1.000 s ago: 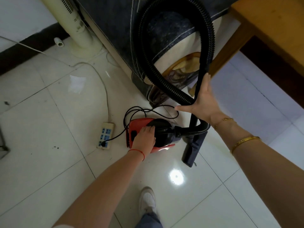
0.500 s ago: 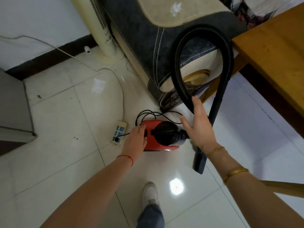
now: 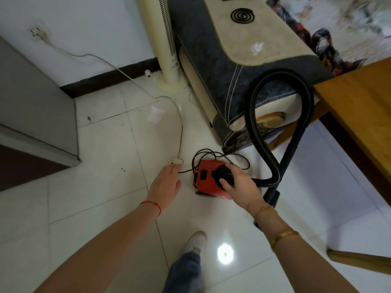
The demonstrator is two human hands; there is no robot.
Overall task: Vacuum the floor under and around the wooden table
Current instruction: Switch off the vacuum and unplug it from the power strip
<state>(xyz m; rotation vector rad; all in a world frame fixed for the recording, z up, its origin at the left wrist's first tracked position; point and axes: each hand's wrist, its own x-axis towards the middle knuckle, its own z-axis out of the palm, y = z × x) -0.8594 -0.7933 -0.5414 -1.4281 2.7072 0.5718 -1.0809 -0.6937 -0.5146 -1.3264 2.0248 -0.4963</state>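
A small red vacuum cleaner (image 3: 208, 183) sits on the white tile floor beside the sofa. My right hand (image 3: 240, 186) grips the black handle on top of it. My left hand (image 3: 167, 182) lies with fingers straight over the white power strip (image 3: 177, 160), hiding most of it; the vacuum's black cord (image 3: 213, 154) runs to that strip. The black ribbed hose (image 3: 259, 127) loops up over the sofa arm and comes down as a wand (image 3: 295, 144) to the floor nozzle (image 3: 271, 197). The wooden table (image 3: 359, 115) stands at the right.
A dark sofa arm (image 3: 243, 66) and a cream tower fan (image 3: 167, 49) stand behind the vacuum. A grey cabinet (image 3: 36, 106) fills the left. A white cable (image 3: 179, 123) and a paper scrap (image 3: 155, 114) lie on the floor. My shoe (image 3: 196, 242) is near; a wooden leg (image 3: 359, 261) is at lower right.
My left hand left the vacuum's body and moved left onto the power strip. My right hand let go of the hose and took the vacuum's handle. The view tilted upward.
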